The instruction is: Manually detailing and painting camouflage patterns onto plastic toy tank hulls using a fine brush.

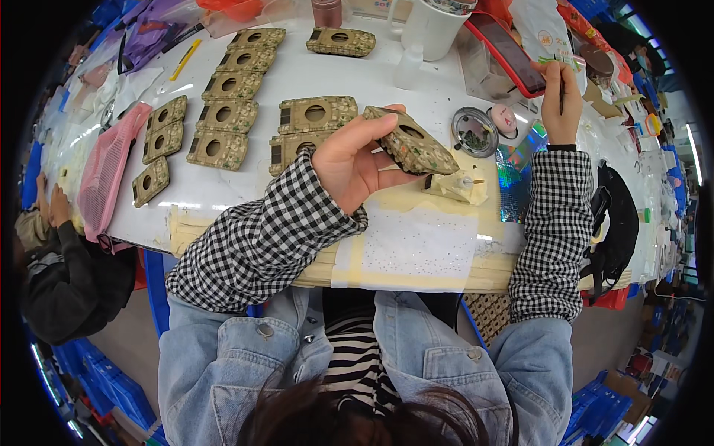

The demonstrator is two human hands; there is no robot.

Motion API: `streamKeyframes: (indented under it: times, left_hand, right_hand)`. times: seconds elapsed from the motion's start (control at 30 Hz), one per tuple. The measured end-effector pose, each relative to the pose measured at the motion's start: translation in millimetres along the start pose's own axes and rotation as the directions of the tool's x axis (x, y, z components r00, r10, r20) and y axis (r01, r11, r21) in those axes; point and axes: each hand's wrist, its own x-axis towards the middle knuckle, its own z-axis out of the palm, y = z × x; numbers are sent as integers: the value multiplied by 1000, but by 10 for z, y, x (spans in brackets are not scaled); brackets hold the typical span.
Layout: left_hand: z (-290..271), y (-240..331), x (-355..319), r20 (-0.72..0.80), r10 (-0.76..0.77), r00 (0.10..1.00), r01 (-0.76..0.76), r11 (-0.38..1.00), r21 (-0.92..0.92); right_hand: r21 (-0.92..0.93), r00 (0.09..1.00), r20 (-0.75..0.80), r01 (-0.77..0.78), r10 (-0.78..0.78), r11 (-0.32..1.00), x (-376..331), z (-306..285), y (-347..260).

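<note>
My left hand (355, 160) is wrapped round a camouflage toy tank hull (416, 143), tilted above the table, with a round hole in its top. My right hand (562, 100) is raised at the right, fingers closed on a thin dark stick-like tool (561, 98) whose exact kind I cannot make out. Its fingertips are beside the lower end of a red-cased phone (513, 59); whether they touch it is unclear. More matching hulls lie left of my left hand, such as a pair (318, 115) close to it and a column of several (223, 117) farther left.
Under my left hand lies a white sheet (416, 245) dotted with tiny specks, beside a masking-taped block (461, 186). A round clear dish (474, 132) holds small dark parts. A white mug (439, 30) stands at the back; a pink mesh bag (111, 171) lies left. Another person (74, 275) sits at far left.
</note>
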Motion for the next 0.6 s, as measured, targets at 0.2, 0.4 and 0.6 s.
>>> streamKeyframes:
  times: [0.2,0.4,0.6]
  left_hand:
    - [-5,5,-9,-10,-1,1000,1,1000,-1]
    - [5,0,2,-10,3,1000,-2,1000,9]
    - [4,-3,-6,-10,3,1000,-3,1000,9]
  right_hand:
    - [-73,999,34,-15,17,997,-13,35,7]
    - [-128,1000,7,1,0,992,-22,22,58]
    - [-142,1000,-23,-4,0,990,-40,31,34]
